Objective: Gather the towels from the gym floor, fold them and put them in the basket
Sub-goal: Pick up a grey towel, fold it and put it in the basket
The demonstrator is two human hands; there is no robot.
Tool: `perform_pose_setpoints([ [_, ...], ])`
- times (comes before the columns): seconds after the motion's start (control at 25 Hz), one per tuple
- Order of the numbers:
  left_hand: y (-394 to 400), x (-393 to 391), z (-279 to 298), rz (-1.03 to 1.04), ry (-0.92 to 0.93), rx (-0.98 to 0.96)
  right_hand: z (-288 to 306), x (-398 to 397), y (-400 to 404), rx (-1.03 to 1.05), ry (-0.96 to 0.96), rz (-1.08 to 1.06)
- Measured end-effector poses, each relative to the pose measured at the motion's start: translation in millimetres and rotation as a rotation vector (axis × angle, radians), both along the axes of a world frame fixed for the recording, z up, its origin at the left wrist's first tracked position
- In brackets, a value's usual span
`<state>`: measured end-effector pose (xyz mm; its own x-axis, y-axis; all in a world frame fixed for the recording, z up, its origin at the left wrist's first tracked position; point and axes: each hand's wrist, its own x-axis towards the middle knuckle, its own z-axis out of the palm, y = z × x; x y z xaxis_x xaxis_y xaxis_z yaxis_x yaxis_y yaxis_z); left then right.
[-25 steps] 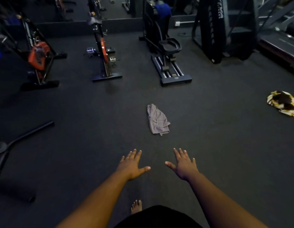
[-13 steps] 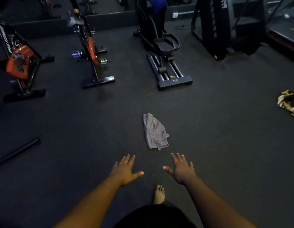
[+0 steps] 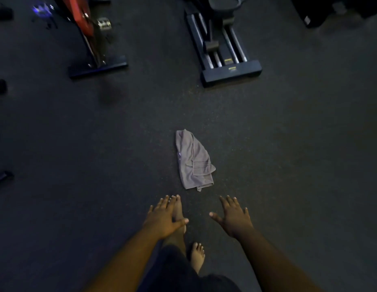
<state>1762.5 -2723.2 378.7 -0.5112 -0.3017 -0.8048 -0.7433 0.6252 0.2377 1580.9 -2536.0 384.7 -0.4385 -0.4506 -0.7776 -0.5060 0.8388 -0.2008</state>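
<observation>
Towel: we see a crumpled grey cloth towel lying on the dark speckled rubber floor, just ahead of both hands.
Left hand: fingers spread flat, our grip holds nothing.
Right hand: likewise splayed and holding nothing.
Beyond: red exercise bike, black machine base.

floor: dark, speckled | on it: crumpled grey towel; exercise-machine bases

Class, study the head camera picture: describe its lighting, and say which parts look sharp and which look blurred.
Head view: dim light overall, darkest at the edges; the grey towel on the floor is fairly sharp, as are both open hands, left and right; the red exercise bike at top left is smeared by motion blur.
</observation>
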Motion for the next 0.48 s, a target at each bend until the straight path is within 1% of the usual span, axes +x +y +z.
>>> perform_pose_setpoints([
  [0.08,-27.9,-37.5,-53.9,-0.021,-0.031,0.036,-51.8,-31.0,-25.1,0.043,-0.025,-0.030],
  [0.2,-62.5,-85.8,-137.0,-0.069,-0.056,0.064,-143.1,-73.4,-56.8,0.097,-0.046,0.001],
  [0.36,-85.1,-127.2,-287.5,-0.075,-0.120,0.081,-302.2,-125.3,-87.2,0.137,0.019,0.104],
  [0.48,-85.1,-136.2,-401.5,-0.074,-0.161,0.091,-426.5,-157.7,-96.1,0.136,0.060,0.213],
])
